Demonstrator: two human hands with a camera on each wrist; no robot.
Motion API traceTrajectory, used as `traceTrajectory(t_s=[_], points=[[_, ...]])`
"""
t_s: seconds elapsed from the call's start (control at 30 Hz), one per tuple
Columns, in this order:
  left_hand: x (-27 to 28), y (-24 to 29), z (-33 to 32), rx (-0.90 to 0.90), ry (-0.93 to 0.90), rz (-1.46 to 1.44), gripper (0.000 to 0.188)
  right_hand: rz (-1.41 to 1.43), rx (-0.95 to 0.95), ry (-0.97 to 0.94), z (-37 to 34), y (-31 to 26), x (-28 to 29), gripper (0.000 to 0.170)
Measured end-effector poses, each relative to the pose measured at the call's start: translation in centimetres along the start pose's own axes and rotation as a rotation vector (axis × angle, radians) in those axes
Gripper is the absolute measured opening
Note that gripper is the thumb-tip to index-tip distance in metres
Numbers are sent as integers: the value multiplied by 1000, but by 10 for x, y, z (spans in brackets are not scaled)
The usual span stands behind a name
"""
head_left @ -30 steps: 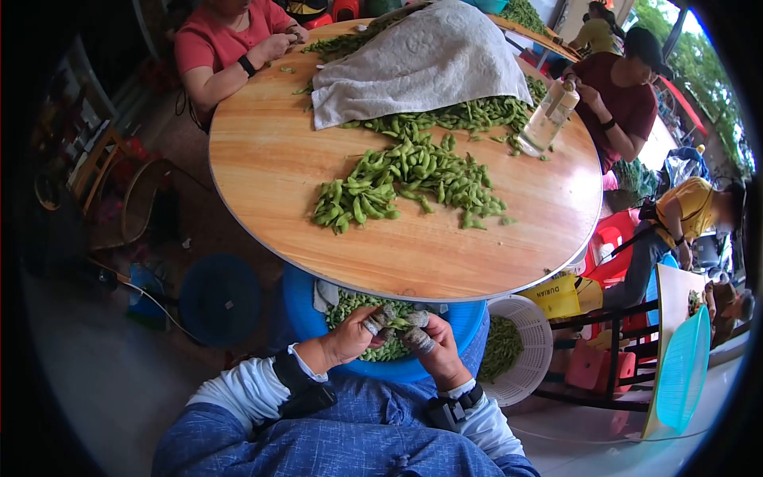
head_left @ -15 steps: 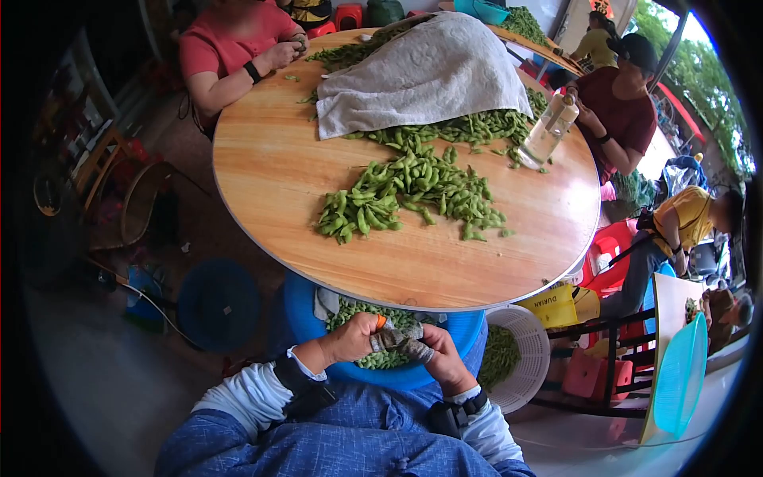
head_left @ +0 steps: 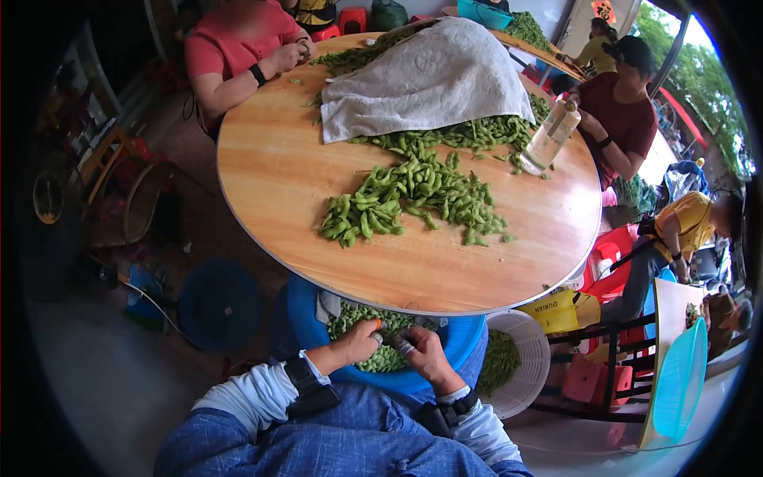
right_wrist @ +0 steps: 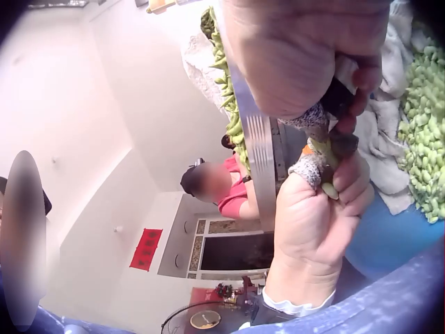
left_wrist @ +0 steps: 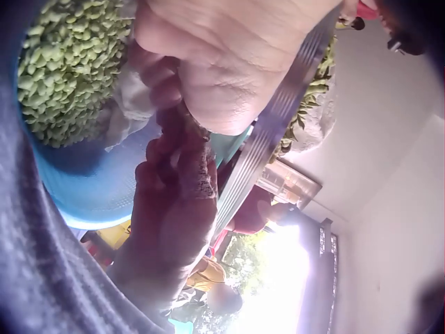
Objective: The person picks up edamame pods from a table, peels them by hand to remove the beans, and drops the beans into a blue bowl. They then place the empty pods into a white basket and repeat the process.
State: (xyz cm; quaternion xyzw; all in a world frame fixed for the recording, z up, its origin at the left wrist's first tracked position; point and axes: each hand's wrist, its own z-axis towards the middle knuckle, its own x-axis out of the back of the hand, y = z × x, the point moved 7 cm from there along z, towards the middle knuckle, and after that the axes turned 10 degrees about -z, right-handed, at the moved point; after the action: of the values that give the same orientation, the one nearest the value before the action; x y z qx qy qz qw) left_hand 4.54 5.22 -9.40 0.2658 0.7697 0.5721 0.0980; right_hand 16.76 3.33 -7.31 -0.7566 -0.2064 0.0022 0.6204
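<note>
Over a blue basin [head_left: 470,338] of shelled green beans [head_left: 381,362], the two hands meet at their fingertips. My left hand [head_left: 354,344] pinches a green soybean pod [right_wrist: 329,189], seen in the right wrist view low between its thumb and fingers. Grey wrapping covers its thumb, and an orange band shows by a finger. The curled right hand [head_left: 429,356], also with wrapped fingertips, grips at the pod's other end. In the left wrist view the fingers partly hide each other and the pod.
A round wooden table [head_left: 274,191] stands just beyond the basin, bearing loose pods [head_left: 413,195], a grey cloth [head_left: 429,79] over a larger heap and a clear bottle [head_left: 548,139]. A white basket [head_left: 534,358] is at the right. Other people sit around the table.
A pod seen between the hands a second ago is hidden in the head view now. The left hand has shifted slightly right, and its orange band has come into sight.
</note>
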Motion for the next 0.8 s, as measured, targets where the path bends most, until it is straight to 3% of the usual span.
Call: traceTrajectory(t_s=[0.1,0.2,0.23,0.27,0.33,0.4,0.47,0.53,0.63,0.73,0.8], points=[[-2,15,-5,-38,-126,293,24,44,11,191,-11,-2,26,7],[5,96,-30,-527,9,557,25,28,-26,556,-46,42,99,7],[7,106,-27,-303,-107,506,30,174,-34,703,-63,56,125,8],[13,128,-23,-400,-47,445,29,321,-42,849,-81,72,148,9],[22,166,-12,-596,74,317,28,610,-244,880,-118,130,174,13],[27,190,20,-693,211,429,24,612,-242,877,-130,116,171,16],[26,209,69,-729,439,764,20,472,-269,810,-129,98,156,17],[27,188,113,-710,432,878,21,459,-172,820,-120,96,145,18],[30,185,125,-624,337,909,20,336,-153,704,-111,64,133,13],[38,187,95,-614,261,413,17,273,-45,599,-98,22,120,14],[36,167,74,-381,101,-268,9,319,-15,436,-86,-8,106,19]])
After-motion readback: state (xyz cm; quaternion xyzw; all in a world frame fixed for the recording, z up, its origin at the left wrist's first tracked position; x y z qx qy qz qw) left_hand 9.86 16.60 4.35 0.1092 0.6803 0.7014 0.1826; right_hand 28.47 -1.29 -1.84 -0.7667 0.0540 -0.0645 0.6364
